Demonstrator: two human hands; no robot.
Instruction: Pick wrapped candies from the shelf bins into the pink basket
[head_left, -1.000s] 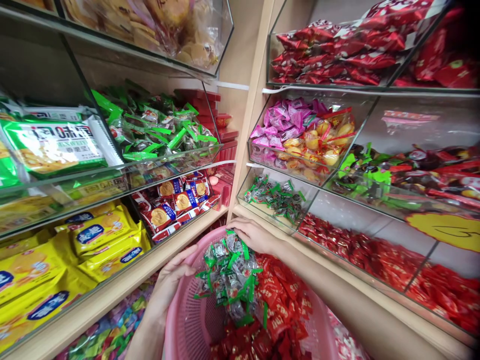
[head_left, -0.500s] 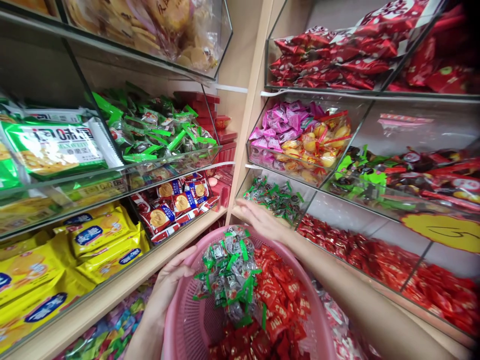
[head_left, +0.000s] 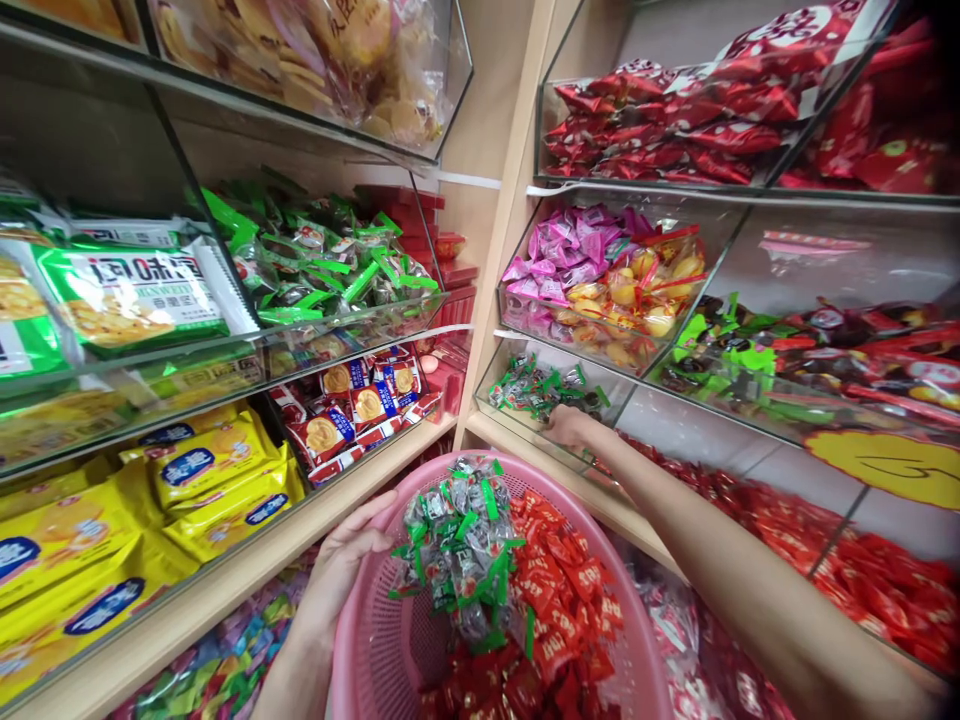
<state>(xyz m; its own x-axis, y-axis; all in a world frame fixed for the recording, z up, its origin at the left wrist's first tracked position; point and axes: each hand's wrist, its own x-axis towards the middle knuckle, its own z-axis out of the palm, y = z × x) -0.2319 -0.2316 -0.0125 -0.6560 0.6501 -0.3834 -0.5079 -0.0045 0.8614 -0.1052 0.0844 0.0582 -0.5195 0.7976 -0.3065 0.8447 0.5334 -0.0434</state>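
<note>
My left hand (head_left: 349,555) grips the left rim of a pink plastic basket (head_left: 358,610), thumb and fingers closed on its edge. A heap of clear-and-green wrapped candies (head_left: 457,545) lies in the basket, beside red-wrapped candies (head_left: 562,590). Darker red pieces sit toward the near side. My right hand (head_left: 574,428) reaches into a clear shelf bin, at the near edge of a pile of similar green-and-clear wrapped candies (head_left: 525,385). Its fingers look curled down into the bin, and their tips are hidden, so what they hold does not show.
Clear-fronted bins line two shelves meeting at a corner. Yellow snack packs (head_left: 217,465) and blue-and-red wrapped sweets (head_left: 367,405) lie left. Purple-wrapped candies (head_left: 566,245) stand above my right hand; more red candies (head_left: 780,520) and a yellow price tag (head_left: 889,468) are at right.
My right hand has moved from above the basket's far rim rightward into the bin of green-and-clear candies, its outstretched fingers now curled. My left hand and the basket stay nearly still.
</note>
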